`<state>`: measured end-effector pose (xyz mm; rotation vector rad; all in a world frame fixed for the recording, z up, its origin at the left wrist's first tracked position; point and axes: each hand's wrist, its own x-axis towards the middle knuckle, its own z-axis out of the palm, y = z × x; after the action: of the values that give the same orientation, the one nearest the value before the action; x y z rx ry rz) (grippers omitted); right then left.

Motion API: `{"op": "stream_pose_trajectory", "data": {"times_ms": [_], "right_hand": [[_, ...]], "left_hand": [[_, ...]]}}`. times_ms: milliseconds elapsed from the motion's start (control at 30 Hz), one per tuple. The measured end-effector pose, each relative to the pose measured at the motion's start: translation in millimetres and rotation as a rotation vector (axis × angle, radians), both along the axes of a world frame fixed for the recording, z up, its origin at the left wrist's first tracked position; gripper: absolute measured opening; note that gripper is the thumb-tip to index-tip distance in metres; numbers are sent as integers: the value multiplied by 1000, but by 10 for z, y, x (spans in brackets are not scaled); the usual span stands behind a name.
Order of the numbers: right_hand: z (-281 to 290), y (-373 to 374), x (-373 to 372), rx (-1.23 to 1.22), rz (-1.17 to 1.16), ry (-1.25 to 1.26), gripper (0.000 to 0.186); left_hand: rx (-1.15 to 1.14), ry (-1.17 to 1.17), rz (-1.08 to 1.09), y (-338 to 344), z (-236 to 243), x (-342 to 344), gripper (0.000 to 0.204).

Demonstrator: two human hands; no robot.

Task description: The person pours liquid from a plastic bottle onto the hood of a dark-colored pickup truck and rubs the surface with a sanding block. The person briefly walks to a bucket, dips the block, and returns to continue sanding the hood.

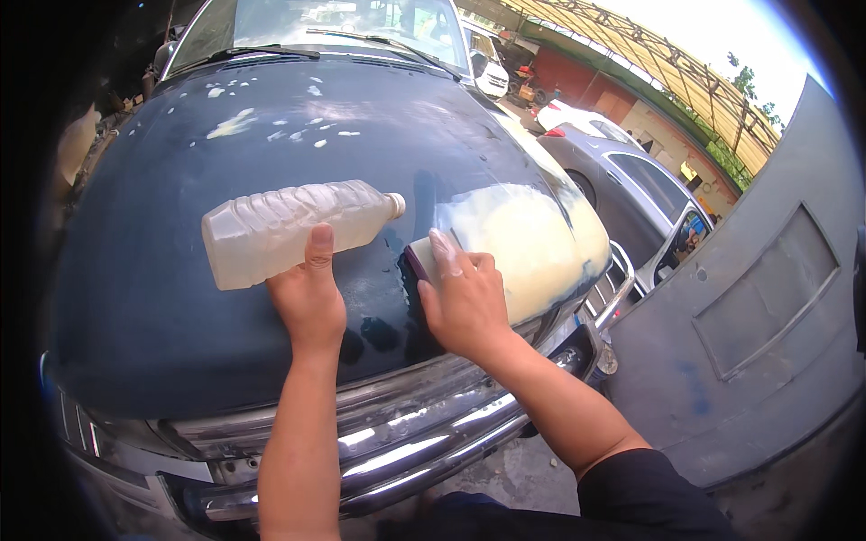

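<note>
My left hand point(311, 302) grips a ribbed clear plastic bottle point(293, 230) with cloudy liquid in it, held tilted with its white-capped neck toward the right. Beneath it spreads the dark car hood point(198, 334). My right hand point(465, 302) is closed on a sanding block point(431, 259) with a dark reddish edge, pressed on the hood at the left border of a large cream filler patch point(519, 239). Whitish residue coats one of its fingers. Wet drips and dark wet spots point(379, 334) mark the paint between my hands.
Small pale filler spots point(233, 123) dot the far hood below the windshield point(334, 22). A chrome bumper bar point(424, 451) runs across the front, close to my forearms. To the right stand a grey panel point(758, 298) and a parked silver car point(631, 180).
</note>
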<state>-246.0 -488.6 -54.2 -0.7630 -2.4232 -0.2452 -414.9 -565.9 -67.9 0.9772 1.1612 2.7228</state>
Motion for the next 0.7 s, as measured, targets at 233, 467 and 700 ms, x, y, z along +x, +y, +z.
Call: {"op": "stream_pose_trajectory", "data": {"times_ms": [233,467,700], "right_hand": [[593,1127,-574,-236,-341,-34,64],[151,365,-173,-94,-28,41,65],[277,602,-255,-145,-112,49,68]], "left_hand": [[-28,-30,-127,23,50,95,41],[-9,-71,-118,-3,-29,4,39],[-29,-20,-120,-4,-16,11,47]]}}
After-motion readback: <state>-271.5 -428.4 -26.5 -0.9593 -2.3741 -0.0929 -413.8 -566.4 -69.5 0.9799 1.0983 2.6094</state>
